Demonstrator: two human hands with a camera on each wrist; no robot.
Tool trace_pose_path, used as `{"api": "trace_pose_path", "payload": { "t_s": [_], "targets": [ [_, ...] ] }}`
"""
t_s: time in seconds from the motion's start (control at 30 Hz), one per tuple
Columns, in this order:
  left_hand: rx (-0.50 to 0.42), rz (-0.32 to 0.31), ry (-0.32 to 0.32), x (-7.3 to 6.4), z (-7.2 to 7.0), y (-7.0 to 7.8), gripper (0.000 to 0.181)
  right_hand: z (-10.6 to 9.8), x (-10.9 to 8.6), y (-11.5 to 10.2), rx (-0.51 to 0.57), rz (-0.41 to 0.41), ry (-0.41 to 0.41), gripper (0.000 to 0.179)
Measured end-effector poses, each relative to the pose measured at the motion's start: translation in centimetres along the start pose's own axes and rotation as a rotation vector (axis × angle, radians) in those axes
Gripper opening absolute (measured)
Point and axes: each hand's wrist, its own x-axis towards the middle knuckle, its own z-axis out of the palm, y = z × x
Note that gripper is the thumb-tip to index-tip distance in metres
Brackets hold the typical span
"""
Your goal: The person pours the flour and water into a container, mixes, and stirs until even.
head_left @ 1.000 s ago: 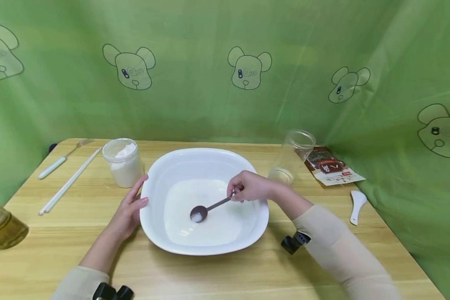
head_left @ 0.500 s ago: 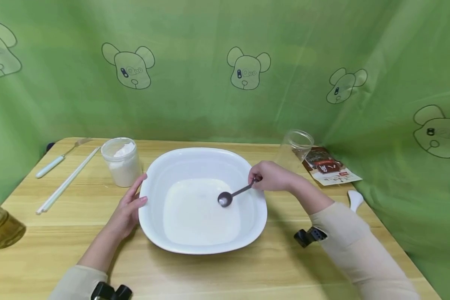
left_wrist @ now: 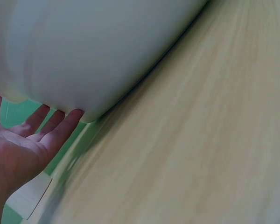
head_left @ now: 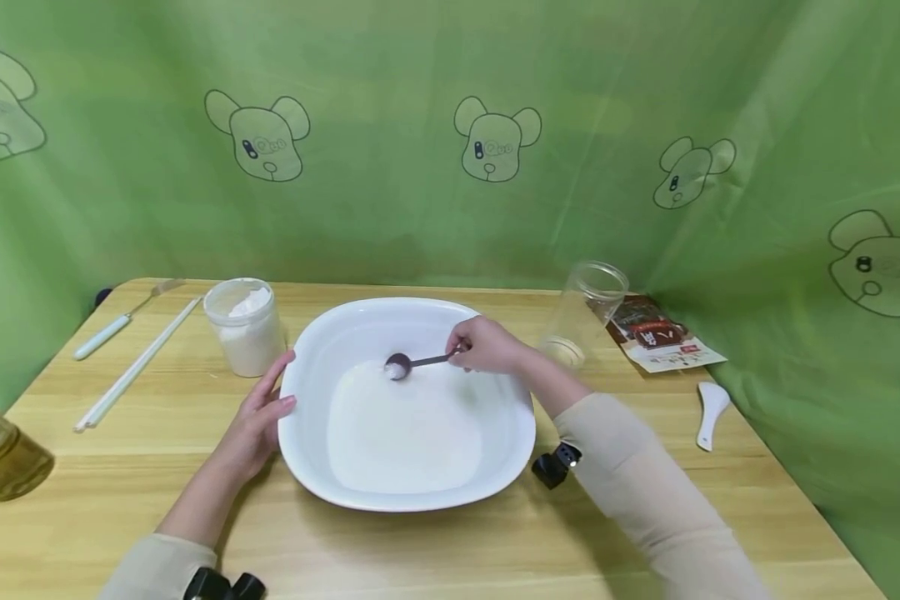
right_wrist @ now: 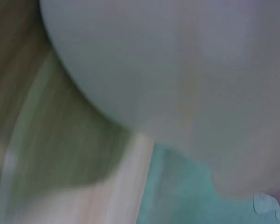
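In the head view, a white basin (head_left: 412,498) with milky white liquid covering its floor stands mid-table. My right hand (head_left: 487,343) pinches the handle end of a dark brown round-bowled spoon (head_left: 426,361), held over the basin's far part with some white in its bowl. My left hand (head_left: 258,412) rests against the basin's left side, thumb and forefinger tips at the rim. The left wrist view has its extended fingers (left_wrist: 60,133) touching the outer wall of the basin (left_wrist: 102,51). Filling much of the right wrist view is the basin's blurred outer wall (right_wrist: 144,65).
A jar of white powder (head_left: 247,333) stands left of the basin. Chopsticks (head_left: 138,362), a blue-handled fork (head_left: 123,321) and an amber bottle (head_left: 7,454) are farther left. On the right are a clear jar (head_left: 588,308), a brown packet (head_left: 656,333) and a white spoon (head_left: 711,412).
My right hand moves the spoon from the basin's middle to its right side, then back left and farther from me. The left hand and basin stay in place.
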Motion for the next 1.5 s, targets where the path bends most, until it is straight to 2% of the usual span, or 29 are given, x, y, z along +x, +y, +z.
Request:
{"api": "trace_pose_path", "payload": {
  "t_s": [0.2, 0.37, 0.5, 0.67, 0.83, 1.07, 1.3, 1.4, 1.5],
  "targets": [
    [0.004, 0.000, 0.003, 0.0, -0.2, -0.1, 0.056, 2.3, 0.9, -1.9, 0.092, -0.037, -0.094, 0.005],
    [-0.013, 0.011, -0.008, -0.1, 0.0, -0.1, 0.056, 3.4, 0.4, -2.8, 0.152, -0.080, -0.206, 0.005],
    [-0.022, 0.012, -0.013, -0.1, 0.0, 0.0, 0.056, 3.0, -1.0, -3.0, 0.154, -0.121, -0.296, 0.006],
    [-0.010, 0.002, -0.001, 0.0, 0.1, 0.1, 0.056, 1.3, -3.2, -2.3, 0.110, -0.169, -0.367, 0.008],
    [-0.011, -0.008, 0.003, 0.0, 0.1, 0.1, 0.057, -1.2, -5.0, -1.2, 0.038, -0.152, -0.342, 0.008],
    [-0.019, -0.010, 0.005, 0.0, 0.1, 0.0, 0.057, -3.5, -5.4, 0.2, -0.046, -0.063, -0.210, 0.005],
    [-0.017, -0.012, -0.002, -0.1, 0.2, 0.0, 0.056, -2.4, -3.2, 1.2, -0.032, -0.012, -0.081, 0.005],
    [-0.011, -0.012, 0.005, -0.1, 0.2, 0.1, 0.057, -1.2, -2.1, 1.0, 0.022, -0.001, -0.062, 0.005],
    [-0.005, -0.014, 0.008, -0.1, 0.1, 0.0, 0.057, 0.1, -1.1, 0.4, 0.070, -0.012, -0.076, 0.006]
  ]
}}
